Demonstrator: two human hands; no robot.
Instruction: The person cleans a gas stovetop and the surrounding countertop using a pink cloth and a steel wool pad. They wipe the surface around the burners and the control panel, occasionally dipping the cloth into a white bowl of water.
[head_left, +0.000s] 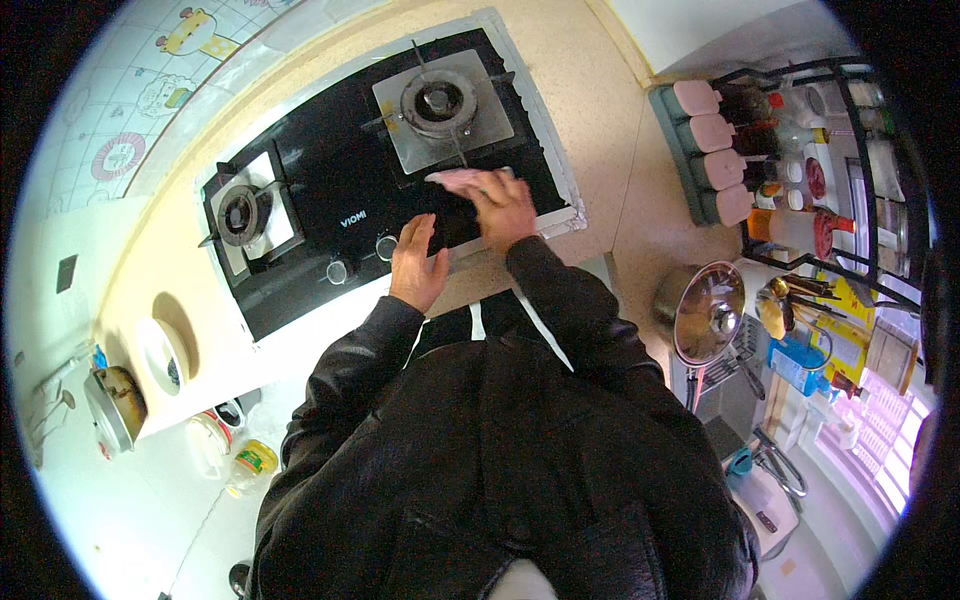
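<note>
A black glass gas cooktop (322, 165) lies before me, with one burner (439, 103) at the right and another burner (241, 215) at the left. My right hand (504, 208) is on a pink cloth (456, 178), pressing it against the glass just below the right burner's steel plate (420, 154). Part of the cloth is hidden under the fingers. Over the cooktop's front edge, my left hand (417, 264) holds nothing; its thumb stands apart from the fingers. Beside that hand are two control knobs, the nearer knob (386, 247) almost at the fingertips and the other knob (337, 271) farther left.
To the right stand a spice box (679, 154) with pink lids, a black rack (855, 97) of bottles, and a glass-lidded pot (709, 313). A white bowl (163, 356) and another pot (112, 409) are at the left. An oil bottle (253, 459) sits lower down.
</note>
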